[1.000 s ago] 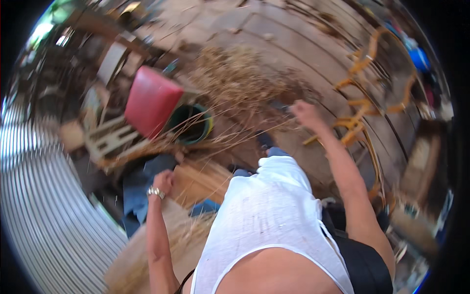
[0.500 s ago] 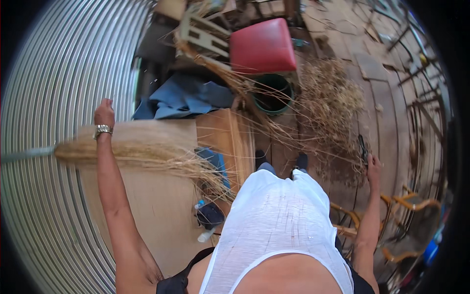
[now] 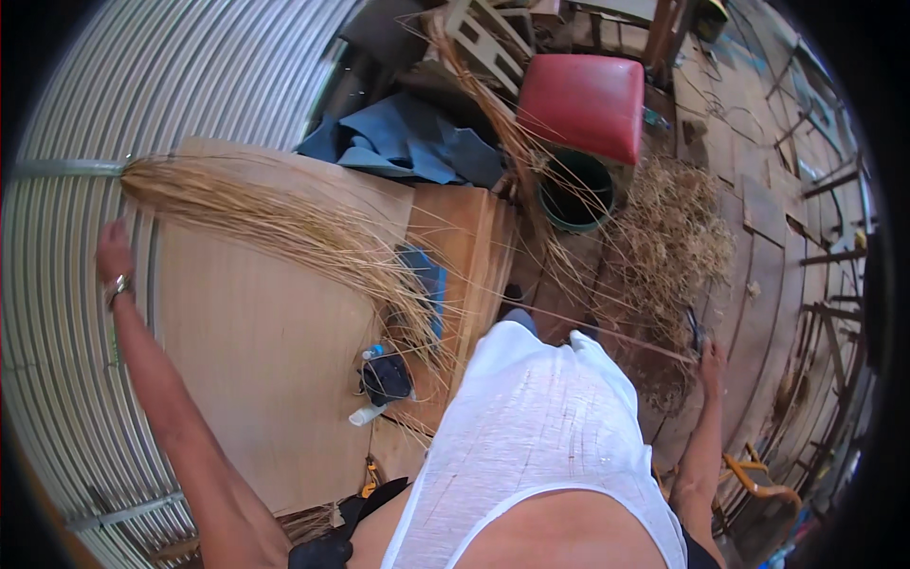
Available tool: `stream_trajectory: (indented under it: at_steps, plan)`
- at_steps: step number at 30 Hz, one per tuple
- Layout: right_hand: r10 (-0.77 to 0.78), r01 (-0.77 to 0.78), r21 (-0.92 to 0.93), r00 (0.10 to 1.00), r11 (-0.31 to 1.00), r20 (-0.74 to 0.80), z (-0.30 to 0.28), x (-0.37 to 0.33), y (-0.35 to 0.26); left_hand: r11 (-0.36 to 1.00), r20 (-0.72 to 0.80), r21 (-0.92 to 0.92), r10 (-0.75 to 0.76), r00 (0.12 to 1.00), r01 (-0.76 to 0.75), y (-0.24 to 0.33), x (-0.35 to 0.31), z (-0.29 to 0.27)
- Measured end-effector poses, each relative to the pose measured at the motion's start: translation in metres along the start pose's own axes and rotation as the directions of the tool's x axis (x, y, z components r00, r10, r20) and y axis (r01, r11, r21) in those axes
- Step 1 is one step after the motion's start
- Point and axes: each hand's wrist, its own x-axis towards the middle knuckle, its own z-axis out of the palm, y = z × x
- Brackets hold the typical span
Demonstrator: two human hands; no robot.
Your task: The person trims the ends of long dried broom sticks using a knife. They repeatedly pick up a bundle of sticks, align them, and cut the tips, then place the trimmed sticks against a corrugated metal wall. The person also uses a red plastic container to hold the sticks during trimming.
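My left hand (image 3: pixel 114 252), with a watch at the wrist, is raised beside the corrugated metal wall. Its fingers look curled; what they hold, if anything, I cannot make out. Just above it, a long sheaf of dry straw-like stalks (image 3: pixel 275 213) slants down over the tan board, its bound-looking end next to a pale pole (image 3: pixel 66 169). My right hand (image 3: pixel 712 366) is closed on a slim dark tool (image 3: pixel 695 327) whose exact kind is unclear. A thin brown strand (image 3: pixel 607 332) stretches across my lap and ends close to that hand.
A heap of dry straw scraps (image 3: pixel 671 237) covers floorboards ahead. Near it stand a dark green bucket (image 3: pixel 575 224) and a red padded seat (image 3: pixel 581 100). Blue-grey cloth (image 3: pixel 408 133) lies behind the tan board (image 3: pixel 246 379). A dark pouch (image 3: pixel 385 379) and bottle sit on my left.
My left hand has moved outward and down, from over the sheaf to below its end by the wall. My right hand has come slightly lower, still with the dark tool. The view has shifted.
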Motion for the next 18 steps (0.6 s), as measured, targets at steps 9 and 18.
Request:
stream_trajectory:
  at_steps: [9,18]
  plan:
    - [-0.055,-0.008,0.266,0.972,0.964,0.228,0.015,0.008,-0.105,0.923,0.039,0.35,-0.183,0.982,0.158,-0.211,0.019,-0.031]
    - [-0.018,-0.008,0.209,0.992,0.978,0.125,0.011,0.005,-0.115,0.969,0.054,0.184,-0.175,0.983,0.162,-0.245,0.02,0.036]
